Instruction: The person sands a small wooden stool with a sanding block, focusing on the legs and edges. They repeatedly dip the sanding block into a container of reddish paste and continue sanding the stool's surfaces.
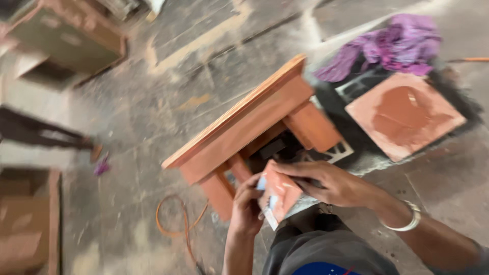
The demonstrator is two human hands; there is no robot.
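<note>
Both hands, left hand (247, 206) and right hand (326, 183), clamped on reddish-stained folded sanding sheet (279, 196) at lower centre; loose grip risks dropping it onto dusty floor (153, 117).

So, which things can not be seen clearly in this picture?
- Head view: small reddish folded sheet between left hand and right hand; motion blur hides its material.
- Orange-brown wooden stool: hands cover its near legs.
- Brown box: cut by the left edge.
</note>
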